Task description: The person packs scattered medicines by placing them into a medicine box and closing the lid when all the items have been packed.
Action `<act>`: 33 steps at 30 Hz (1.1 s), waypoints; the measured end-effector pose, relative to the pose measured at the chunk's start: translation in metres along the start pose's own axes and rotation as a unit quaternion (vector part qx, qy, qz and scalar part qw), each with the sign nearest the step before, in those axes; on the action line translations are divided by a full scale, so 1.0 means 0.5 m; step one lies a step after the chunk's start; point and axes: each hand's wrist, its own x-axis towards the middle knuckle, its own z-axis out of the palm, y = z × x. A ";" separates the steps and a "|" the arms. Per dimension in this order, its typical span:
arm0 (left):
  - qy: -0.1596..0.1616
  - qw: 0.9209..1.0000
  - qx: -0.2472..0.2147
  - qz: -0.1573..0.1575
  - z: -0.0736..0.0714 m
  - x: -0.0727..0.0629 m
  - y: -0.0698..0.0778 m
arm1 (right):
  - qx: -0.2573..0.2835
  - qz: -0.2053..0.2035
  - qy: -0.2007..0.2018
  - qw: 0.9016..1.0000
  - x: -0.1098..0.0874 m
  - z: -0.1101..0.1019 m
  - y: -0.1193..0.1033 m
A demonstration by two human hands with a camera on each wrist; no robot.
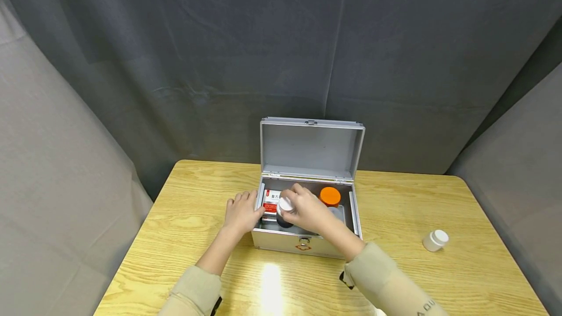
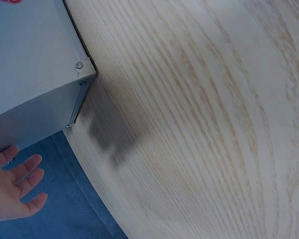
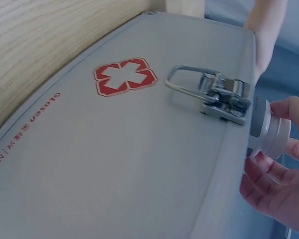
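A silver first-aid case stands on the table with its lid raised. My right hand reaches into it and pinches the white cap of a dark-bodied bottle. In the right wrist view, thumb and fingers are around the bottle's cap, and the case's front wall hides its lower part. My left hand rests at the case's left rim, its fingers extended in the left wrist view. Beside the bottle lies a red-and-white medicine box. An orange-lidded container sits at the case's right rear, partly behind the right hand.
A small white bottle lies tilted on the wooden table, well to the right of the case. The raised lid stands at the case's back. Dark curtain hangs behind the table, with pale cloth on both sides.
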 end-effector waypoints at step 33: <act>-0.006 1.000 -0.003 -0.001 0.000 -0.001 0.000 | 0.002 -0.069 -0.190 0.979 0.015 0.070 0.027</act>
